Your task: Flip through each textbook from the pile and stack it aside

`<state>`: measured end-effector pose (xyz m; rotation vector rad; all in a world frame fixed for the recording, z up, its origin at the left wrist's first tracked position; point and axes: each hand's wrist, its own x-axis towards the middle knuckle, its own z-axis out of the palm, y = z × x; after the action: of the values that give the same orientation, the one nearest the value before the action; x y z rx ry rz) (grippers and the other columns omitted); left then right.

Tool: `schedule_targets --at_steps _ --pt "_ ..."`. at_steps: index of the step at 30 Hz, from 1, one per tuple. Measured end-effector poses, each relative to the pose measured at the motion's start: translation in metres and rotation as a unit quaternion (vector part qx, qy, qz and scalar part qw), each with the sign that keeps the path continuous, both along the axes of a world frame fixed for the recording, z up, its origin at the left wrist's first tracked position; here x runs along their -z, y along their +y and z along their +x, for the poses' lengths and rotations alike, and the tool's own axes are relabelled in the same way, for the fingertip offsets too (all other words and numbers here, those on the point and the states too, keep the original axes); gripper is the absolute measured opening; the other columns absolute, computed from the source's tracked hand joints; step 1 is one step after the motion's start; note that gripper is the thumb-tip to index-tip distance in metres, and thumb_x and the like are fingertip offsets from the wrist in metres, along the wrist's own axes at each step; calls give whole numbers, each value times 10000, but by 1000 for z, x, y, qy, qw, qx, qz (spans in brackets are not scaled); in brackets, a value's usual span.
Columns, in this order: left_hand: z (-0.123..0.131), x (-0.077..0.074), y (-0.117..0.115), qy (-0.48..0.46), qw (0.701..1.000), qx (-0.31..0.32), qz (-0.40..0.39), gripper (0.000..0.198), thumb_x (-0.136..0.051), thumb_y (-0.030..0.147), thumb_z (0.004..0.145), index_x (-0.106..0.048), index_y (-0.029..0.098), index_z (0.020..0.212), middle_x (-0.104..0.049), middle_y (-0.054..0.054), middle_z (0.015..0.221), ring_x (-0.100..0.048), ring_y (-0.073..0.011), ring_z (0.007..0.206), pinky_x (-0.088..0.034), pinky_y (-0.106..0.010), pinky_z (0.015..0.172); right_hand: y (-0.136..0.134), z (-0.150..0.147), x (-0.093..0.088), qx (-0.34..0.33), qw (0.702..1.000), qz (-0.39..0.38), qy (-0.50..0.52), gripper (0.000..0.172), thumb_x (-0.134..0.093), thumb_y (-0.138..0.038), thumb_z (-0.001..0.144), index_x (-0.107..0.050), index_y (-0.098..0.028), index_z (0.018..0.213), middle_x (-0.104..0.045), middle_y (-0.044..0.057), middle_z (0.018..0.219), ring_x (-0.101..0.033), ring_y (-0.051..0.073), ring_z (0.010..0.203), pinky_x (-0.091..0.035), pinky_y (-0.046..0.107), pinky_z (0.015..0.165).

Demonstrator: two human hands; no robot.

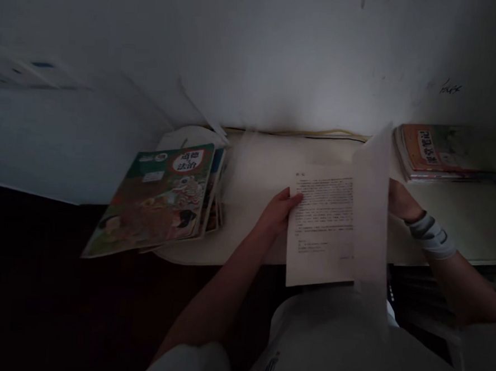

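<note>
An open book (pixel 323 229) with a page of printed text faces me near the table's front edge. My left hand (pixel 282 210) grips its left edge, the thumb lying on the page and the fingers behind it. On the right, a blurred page or cover (pixel 372 215) stands raised. My right hand (pixel 402 201), with a grey band on the wrist, is at the far side of that raised sheet; its fingertips are partly hidden behind it.
A pile of books with a green illustrated cover (pixel 159 197) overhangs the left end of the pale table (pixel 253 169). Orange-covered books (pixel 439 149) lie at the back right. A yellow cable (pixel 335 132) runs along the wall.
</note>
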<state>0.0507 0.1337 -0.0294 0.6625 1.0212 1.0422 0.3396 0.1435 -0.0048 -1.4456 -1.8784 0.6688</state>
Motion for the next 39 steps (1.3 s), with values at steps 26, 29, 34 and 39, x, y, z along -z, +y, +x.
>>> schedule_targets --at_steps 26,29,34,39 --pt "47 -2 -16 -5 996 15 86 341 -658 238 645 -646 225 985 -700 -19 908 -658 -195 854 -504 -313 759 -23 16 36 78 996 27 25 643 -489 -551 828 -416 -164 1335 -516 178 1285 -567 293 1085 -501 498 875" --pt "52 -23 -16 -9 989 0 149 349 -668 264 651 -640 243 999 -686 -18 953 -635 -209 940 -490 -319 807 -31 12 18 54 984 -11 168 526 -519 -537 822 -490 -222 1242 -626 94 1135 -625 233 948 -550 402 778" --pt "59 -53 -11 20 947 -133 292 333 -683 350 675 -618 263 990 -643 -13 999 -550 -234 1093 -450 -336 897 -32 2 -33 22 960 65 272 382 -619 -559 749 -626 -253 978 -675 36 941 -642 215 867 -549 413 779" --pt "57 -51 -8 64 900 -214 374 315 -668 492 695 -608 266 907 -603 -6 887 -556 -202 1008 -442 -324 883 -27 14 -48 -44 972 102 208 392 -628 -589 731 -654 -247 920 -680 43 930 -637 240 908 -523 461 849"
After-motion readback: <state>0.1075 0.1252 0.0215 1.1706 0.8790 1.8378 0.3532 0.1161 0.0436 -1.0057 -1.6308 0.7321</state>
